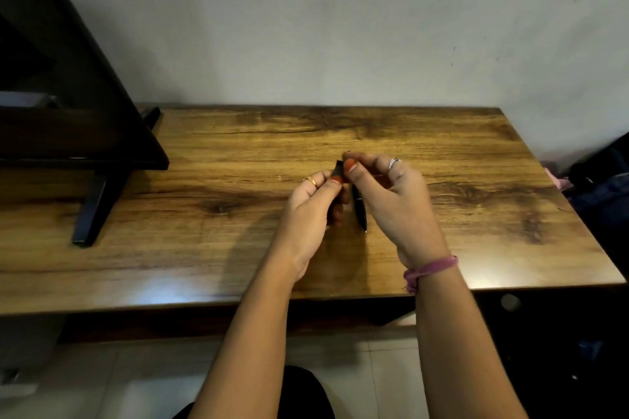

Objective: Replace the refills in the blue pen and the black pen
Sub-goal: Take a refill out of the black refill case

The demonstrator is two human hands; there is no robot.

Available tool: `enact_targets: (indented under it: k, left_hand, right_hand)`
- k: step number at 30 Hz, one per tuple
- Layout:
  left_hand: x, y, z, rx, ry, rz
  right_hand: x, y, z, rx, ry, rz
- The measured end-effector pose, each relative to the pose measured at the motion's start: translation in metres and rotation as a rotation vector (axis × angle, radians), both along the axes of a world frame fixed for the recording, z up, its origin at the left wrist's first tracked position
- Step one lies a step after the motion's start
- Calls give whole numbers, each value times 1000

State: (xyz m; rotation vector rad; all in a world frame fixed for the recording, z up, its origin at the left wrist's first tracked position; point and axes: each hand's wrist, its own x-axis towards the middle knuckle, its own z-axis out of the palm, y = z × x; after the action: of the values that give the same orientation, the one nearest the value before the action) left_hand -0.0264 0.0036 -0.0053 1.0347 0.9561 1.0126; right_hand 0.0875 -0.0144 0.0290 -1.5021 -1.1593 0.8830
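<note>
Both hands meet above the middle of the wooden table [238, 221]. My left hand [311, 207] is closed around a short dark pen part [339, 168], whose upper end sticks out above my fingers. My right hand [391, 194] pinches at that upper end with thumb and fingertips. A dark pen [359, 209] shows between the two hands, its tip pointing toward me. I cannot tell whether it lies on the table or is held. Its colour, blue or black, is not clear in this light. No loose refill is visible.
A dark monitor [78, 112] stands on a black foot [90, 211] at the table's left. The wall runs close behind the table. Dark bags [602, 190] sit past the right edge. The table's front edge is just under my forearms.
</note>
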Motion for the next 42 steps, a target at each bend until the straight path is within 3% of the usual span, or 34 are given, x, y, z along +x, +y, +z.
enact_targets:
  k: [4,9,12,14,17,21,26,30,32,34,38,40,42]
  left_hand:
    - [1,0,0,51,67,-9]
    - [1,-1,1,151,208,25]
    - [0,-3,-2,151,284,14]
    - [-2,-3,-3,127,272,11]
    - [-5,0,-4,99,216,17]
    - [-7,1,-3,124,302,107]
    - [-14,3,-8,221,348,149]
    - [-18,4,-3,309,385,273]
    - [-22,3,0,370,442,329]
    - [-25,3,2,459,528,335]
    - [-30,3,10,671,728,328]
    - [-31,3,13,726,773,311]
    - [-32,2,17,746,806,282]
  right_hand:
    - [-3,1,-4,-41,53,6]
    - [-10,3,-2,-41,304,-76]
    - [-5,4,2,-25,301,-165]
    - [3,3,1,-27,190,-174]
    - [9,2,-3,-125,-194,-126]
    - [-3,1,-7,-228,-541,-35]
    - [-21,-3,-12,-336,-769,94]
    - [-22,-2,-14,-363,-815,133]
    - [-17,0,-13,-330,-739,128]
    - [-11,1,-9,-274,-538,72]
    - [-7,-1,0,-257,379,38]
    - [-10,-2,1,-257,640,55]
    - [-12,-3,0,-258,754,60]
